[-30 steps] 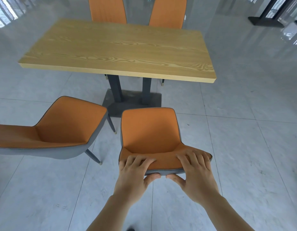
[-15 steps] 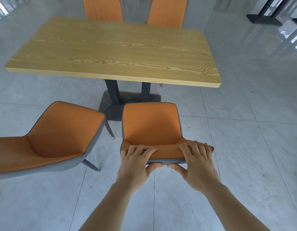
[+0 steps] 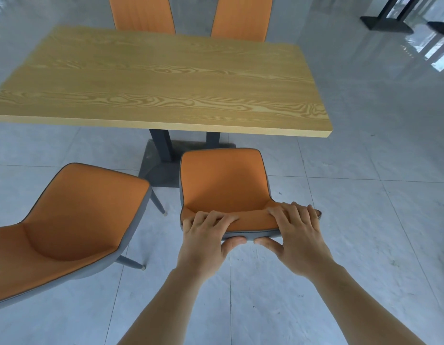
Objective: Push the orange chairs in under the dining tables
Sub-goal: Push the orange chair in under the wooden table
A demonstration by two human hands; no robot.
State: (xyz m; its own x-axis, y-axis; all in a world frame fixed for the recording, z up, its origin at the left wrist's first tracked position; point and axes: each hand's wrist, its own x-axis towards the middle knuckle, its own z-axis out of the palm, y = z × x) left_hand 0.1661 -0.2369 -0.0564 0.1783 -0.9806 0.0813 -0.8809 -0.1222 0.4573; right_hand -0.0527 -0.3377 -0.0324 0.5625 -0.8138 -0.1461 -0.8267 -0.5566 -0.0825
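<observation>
An orange chair point(image 3: 223, 180) with a grey shell faces the wooden dining table point(image 3: 166, 80), its seat front just short of the table's near edge. My left hand point(image 3: 206, 235) and my right hand point(image 3: 295, 232) both grip the top of its backrest, fingers over the front, thumbs behind. A second orange chair point(image 3: 74, 215) stands at the left, turned at an angle and apart from the table. Two more orange chairs point(image 3: 141, 13) point(image 3: 243, 16) show their backrests beyond the table's far side.
The table's dark pedestal legs and base plate point(image 3: 161, 170) sit just ahead of the held chair. Glossy grey tiled floor point(image 3: 365, 195) lies all around. Another table's black base point(image 3: 388, 21) stands at the far right.
The held chair has slid forward toward the table with both hands on its backrest. The table now looks nearer and larger, and the left chair lies further back beside me.
</observation>
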